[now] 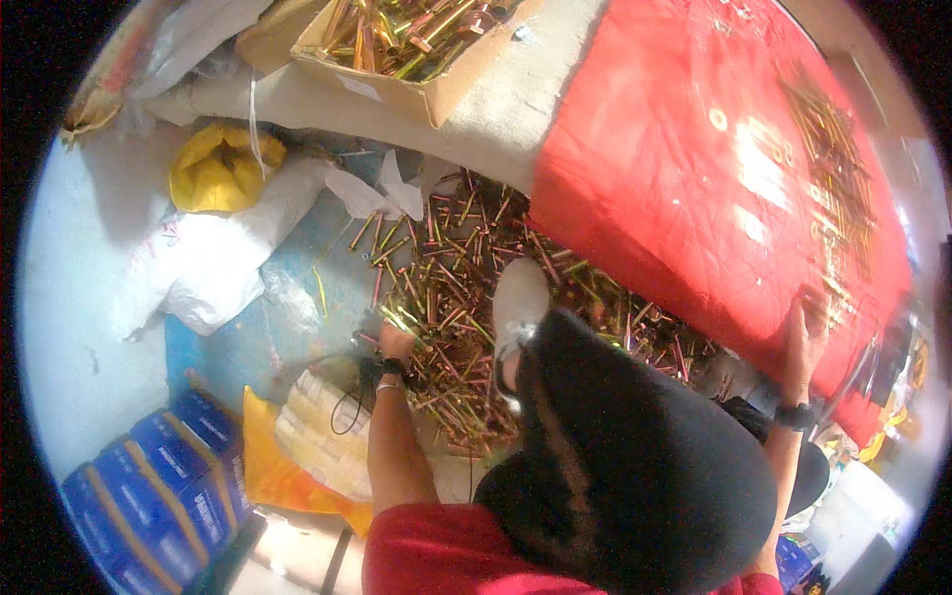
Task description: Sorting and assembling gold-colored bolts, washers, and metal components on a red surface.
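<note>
My left hand (399, 343) is down at the left side of a heap of long brassy bolts (454, 322) on the floor. Its fingers are curled in among the bolts, and what they hold is too small to make out. My right hand (807, 329) rests at the near end of a row of similar bolts (836, 169) on a red cloth (654, 149). Blur and glare smear its fingers there, so their grip is unclear. A dark wristband shows on each wrist.
A cardboard box (446, 84) of bolts stands on the pale padded surface (496, 139) ahead. White sacks (223, 258), a yellow bag (213, 174) and blue boxes (149, 496) line the left. My shoe (520, 297) and dark-clothed knee (635, 446) are amid the floor bolts.
</note>
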Action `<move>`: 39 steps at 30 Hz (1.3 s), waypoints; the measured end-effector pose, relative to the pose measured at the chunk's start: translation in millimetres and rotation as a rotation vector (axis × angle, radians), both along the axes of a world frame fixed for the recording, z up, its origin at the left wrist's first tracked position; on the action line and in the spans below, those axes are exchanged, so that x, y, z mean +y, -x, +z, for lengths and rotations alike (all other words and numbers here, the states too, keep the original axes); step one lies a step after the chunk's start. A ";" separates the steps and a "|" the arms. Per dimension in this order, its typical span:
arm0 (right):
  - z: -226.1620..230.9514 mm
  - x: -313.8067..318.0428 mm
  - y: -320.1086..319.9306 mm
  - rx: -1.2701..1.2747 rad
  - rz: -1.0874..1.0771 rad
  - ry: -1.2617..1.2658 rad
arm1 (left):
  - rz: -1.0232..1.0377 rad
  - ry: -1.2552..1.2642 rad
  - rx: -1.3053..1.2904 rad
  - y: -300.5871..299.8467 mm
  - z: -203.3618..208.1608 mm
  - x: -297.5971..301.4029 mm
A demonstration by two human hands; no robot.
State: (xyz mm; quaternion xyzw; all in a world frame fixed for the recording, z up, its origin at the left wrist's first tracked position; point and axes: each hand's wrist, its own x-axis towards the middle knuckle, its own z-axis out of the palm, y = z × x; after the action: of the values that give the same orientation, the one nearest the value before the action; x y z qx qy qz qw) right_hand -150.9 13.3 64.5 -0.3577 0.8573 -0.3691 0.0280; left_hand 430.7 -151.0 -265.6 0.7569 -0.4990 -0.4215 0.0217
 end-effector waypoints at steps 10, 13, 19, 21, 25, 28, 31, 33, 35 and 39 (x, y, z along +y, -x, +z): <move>2.2 -1.2 -11.3 -0.046 0.027 0.019 | 0.383 -0.286 0.995 -5.8 140.9 -2.4; -3.7 2.5 -4.7 0.048 0.018 0.071 | 0.235 -0.259 1.013 36.2 214.0 -37.2; 12.9 -16.8 -20.6 0.057 -0.052 0.043 | -0.155 -0.277 1.243 140.6 362.2 -108.9; 17.0 -14.9 -21.2 0.169 -0.046 0.036 | -0.337 -0.254 1.072 213.0 413.9 -113.5; 22.2 -9.7 -18.7 0.189 -0.044 0.089 | -0.791 -0.244 0.810 331.3 462.0 -114.1; 23.2 -6.5 -17.9 0.182 -0.021 0.135 | -1.144 -0.051 0.576 413.6 459.3 -94.8; 19.4 -4.6 -17.2 0.138 0.019 0.198 | -1.500 0.481 0.201 471.5 429.1 -71.7; 18.8 -0.4 -13.9 0.175 0.015 0.228 | -1.619 0.602 0.108 500.1 428.3 -49.2; 20.0 -0.5 -13.0 0.167 0.025 0.218 | -1.596 0.601 0.097 510.0 417.7 -39.7; 21.3 -0.9 -13.7 0.140 0.051 0.224 | -1.541 0.864 0.158 510.2 387.8 -41.7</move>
State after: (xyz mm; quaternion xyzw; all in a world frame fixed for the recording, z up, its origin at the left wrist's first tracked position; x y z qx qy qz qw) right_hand -137.2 12.3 85.7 -0.4050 0.8013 -0.4358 -0.0626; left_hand -79.5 -192.7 122.2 0.1052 -0.9826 -0.1450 0.0500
